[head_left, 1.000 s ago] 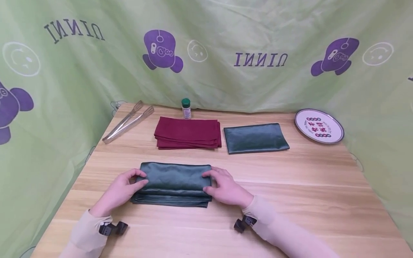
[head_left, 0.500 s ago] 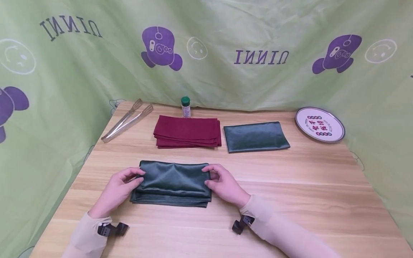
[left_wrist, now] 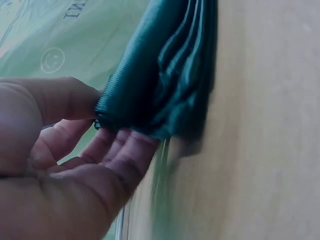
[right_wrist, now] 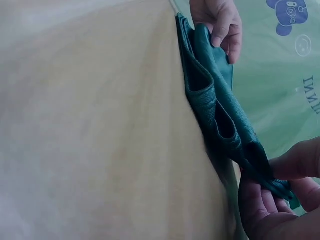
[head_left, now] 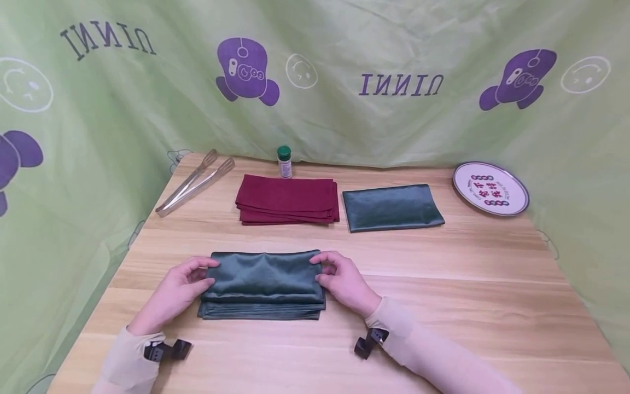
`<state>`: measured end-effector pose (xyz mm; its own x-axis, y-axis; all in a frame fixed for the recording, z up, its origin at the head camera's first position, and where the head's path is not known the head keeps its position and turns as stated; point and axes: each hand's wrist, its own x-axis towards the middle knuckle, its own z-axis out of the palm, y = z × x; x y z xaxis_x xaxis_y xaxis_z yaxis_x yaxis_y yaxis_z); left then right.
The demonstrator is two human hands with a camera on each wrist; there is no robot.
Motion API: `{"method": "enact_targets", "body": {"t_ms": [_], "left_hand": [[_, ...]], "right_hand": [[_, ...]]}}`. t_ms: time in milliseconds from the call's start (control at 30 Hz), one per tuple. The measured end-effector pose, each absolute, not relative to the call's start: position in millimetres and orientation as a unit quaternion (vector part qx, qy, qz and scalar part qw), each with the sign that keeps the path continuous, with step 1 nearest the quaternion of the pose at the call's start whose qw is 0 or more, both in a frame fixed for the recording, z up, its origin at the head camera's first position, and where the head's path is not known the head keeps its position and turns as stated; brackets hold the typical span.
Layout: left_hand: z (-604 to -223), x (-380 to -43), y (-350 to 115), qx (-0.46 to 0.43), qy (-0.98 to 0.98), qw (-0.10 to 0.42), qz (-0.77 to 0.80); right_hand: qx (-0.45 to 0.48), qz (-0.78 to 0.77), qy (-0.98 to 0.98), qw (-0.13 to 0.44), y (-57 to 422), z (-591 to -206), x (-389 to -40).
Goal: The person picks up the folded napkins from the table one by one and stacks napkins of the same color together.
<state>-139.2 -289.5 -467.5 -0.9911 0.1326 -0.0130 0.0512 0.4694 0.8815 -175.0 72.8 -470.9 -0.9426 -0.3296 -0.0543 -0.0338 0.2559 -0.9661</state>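
Observation:
A stack of folded dark green satin cloths [head_left: 266, 279] lies on the table in front of me, layered along its near edge. My left hand [head_left: 179, 287] pinches the stack's left end. In the left wrist view the thumb lies against the upper fold, with the other fingers of the left hand [left_wrist: 95, 155] under the green cloth [left_wrist: 145, 75]. At the right end my right hand [head_left: 346, 282] pinches the cloths, fingers partly hidden behind them. The right wrist view shows the folds of the green cloth [right_wrist: 210, 95] gaping between both hands.
Behind the stack lie folded dark red cloths [head_left: 287, 194] and a single folded green cloth [head_left: 394, 208]. Metal tongs [head_left: 194, 186] lie at the back left. A green-capped shaker [head_left: 284, 162] stands upright near the curtain [head_left: 334, 126]. A white plate [head_left: 467, 189] sits at the back right.
The green stack has shifted slightly toward me. Creases crossed its top cloth half a second ago and are softer now. Both hands have drawn back a little toward the stack's ends.

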Motion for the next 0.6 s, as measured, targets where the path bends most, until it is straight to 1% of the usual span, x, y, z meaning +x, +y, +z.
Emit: {"method": "enact_targets", "body": {"t_ms": [300,433,600], "left_hand": [[-450,-146,-265,0.083,0.842,0.054,0.531],[-443,-157,-243,0.085,0.829,0.061,0.550],[-439,-181,-209,0.102,0.817,0.065,0.564]], "right_hand": [[-0.075,-0.632,0.761,0.125,94,-455,-183],[-0.044,-0.649,0.751,0.110,112,-446,-190],[-0.022,-0.647,0.758,0.072,141,-438,-206]]}}
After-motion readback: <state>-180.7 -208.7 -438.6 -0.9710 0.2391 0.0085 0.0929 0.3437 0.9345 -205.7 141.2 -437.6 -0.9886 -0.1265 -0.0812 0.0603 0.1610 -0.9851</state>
